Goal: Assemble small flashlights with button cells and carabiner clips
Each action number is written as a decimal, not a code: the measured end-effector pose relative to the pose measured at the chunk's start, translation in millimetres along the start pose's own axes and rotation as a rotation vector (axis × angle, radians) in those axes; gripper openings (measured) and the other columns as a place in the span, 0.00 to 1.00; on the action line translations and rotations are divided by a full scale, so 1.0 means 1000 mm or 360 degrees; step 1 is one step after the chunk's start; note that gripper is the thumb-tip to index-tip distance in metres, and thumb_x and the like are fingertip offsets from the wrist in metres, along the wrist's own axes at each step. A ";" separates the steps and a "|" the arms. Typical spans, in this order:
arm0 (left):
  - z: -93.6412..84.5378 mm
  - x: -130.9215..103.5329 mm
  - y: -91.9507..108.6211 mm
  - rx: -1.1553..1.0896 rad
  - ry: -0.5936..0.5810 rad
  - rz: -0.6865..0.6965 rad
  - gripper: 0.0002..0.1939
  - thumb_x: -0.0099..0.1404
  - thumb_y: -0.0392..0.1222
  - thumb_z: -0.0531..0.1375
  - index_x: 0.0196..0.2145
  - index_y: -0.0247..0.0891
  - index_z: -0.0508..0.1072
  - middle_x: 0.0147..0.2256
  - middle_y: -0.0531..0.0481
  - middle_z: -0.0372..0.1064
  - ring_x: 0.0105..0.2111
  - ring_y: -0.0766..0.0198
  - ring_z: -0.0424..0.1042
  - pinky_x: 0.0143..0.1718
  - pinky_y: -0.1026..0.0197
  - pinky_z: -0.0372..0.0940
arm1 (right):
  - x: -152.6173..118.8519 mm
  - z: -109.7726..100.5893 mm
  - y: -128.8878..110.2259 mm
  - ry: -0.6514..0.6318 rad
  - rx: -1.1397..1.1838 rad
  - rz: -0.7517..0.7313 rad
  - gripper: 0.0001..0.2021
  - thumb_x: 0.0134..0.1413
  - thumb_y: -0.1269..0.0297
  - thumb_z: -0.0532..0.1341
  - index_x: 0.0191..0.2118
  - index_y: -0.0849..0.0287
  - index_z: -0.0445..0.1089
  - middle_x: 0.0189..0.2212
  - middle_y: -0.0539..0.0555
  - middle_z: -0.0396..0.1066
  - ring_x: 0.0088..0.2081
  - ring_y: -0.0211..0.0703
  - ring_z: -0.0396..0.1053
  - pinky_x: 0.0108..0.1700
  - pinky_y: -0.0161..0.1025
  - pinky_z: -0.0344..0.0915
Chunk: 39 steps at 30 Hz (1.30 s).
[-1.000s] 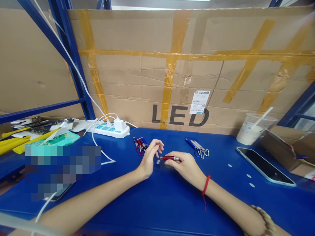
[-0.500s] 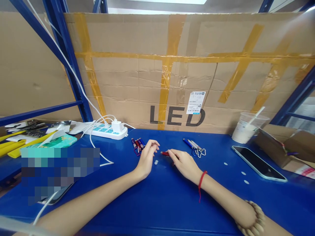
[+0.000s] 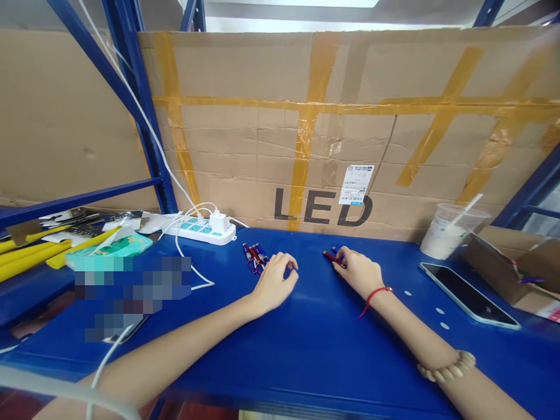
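A person's two bare hands rest on a blue worktop (image 3: 306, 350) in front of a taped cardboard sheet printed "LED" (image 3: 324, 207), the landmark used here. Below the letter D, the right hand (image 3: 359, 273) pinches a small red keychain torch (image 3: 331, 258) in a closed grip, its tip pointing toward the cardboard; a bit of blue shows beside the fingers, possibly more torches, though the hand hides most of it. Below and left of the letter L, the left hand (image 3: 276, 281) lies curled and loose, holding nothing that shows, just beside a cluster of red and blue torches (image 3: 255, 257). The step in hand looks like setting the red torch down with the others near the cardboard. The next move likely calls for easing the pinch and drawing the fingers back without scattering its neighbours.
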<state>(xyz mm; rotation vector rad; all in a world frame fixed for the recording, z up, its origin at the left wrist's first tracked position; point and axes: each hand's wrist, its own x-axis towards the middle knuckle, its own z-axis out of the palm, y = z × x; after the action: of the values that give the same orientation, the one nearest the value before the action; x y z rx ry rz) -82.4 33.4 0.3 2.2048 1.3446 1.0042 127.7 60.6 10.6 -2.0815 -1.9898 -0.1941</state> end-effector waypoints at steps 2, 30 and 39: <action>0.000 -0.002 -0.002 0.0350 -0.0045 0.0103 0.08 0.59 0.35 0.50 0.36 0.38 0.66 0.38 0.47 0.63 0.42 0.57 0.61 0.47 0.52 0.58 | 0.002 0.000 0.005 0.0036 -0.0047 0.0007 0.03 0.55 0.65 0.58 0.35 0.57 0.67 0.34 0.53 0.69 0.36 0.44 0.68 0.23 0.32 0.47; 0.006 -0.011 0.006 0.0567 -0.0389 0.0617 0.14 0.63 0.40 0.50 0.47 0.38 0.64 0.45 0.43 0.65 0.47 0.55 0.63 0.49 0.52 0.58 | -0.012 0.013 -0.023 0.0145 0.0832 -0.0552 0.09 0.52 0.67 0.54 0.36 0.58 0.70 0.28 0.51 0.66 0.26 0.37 0.62 0.28 0.34 0.59; 0.003 -0.009 0.008 0.0468 -0.0394 0.0648 0.14 0.64 0.38 0.50 0.47 0.37 0.64 0.48 0.45 0.65 0.47 0.59 0.65 0.50 0.57 0.58 | -0.015 0.015 -0.025 0.0014 0.0886 -0.0753 0.10 0.56 0.64 0.55 0.42 0.56 0.70 0.34 0.51 0.67 0.29 0.37 0.65 0.35 0.35 0.63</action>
<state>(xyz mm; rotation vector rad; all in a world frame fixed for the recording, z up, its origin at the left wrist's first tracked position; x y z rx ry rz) -78.4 22.3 0.0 2.7938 1.0062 0.6536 100.9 51.5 -5.5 -1.2603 -2.1798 0.2420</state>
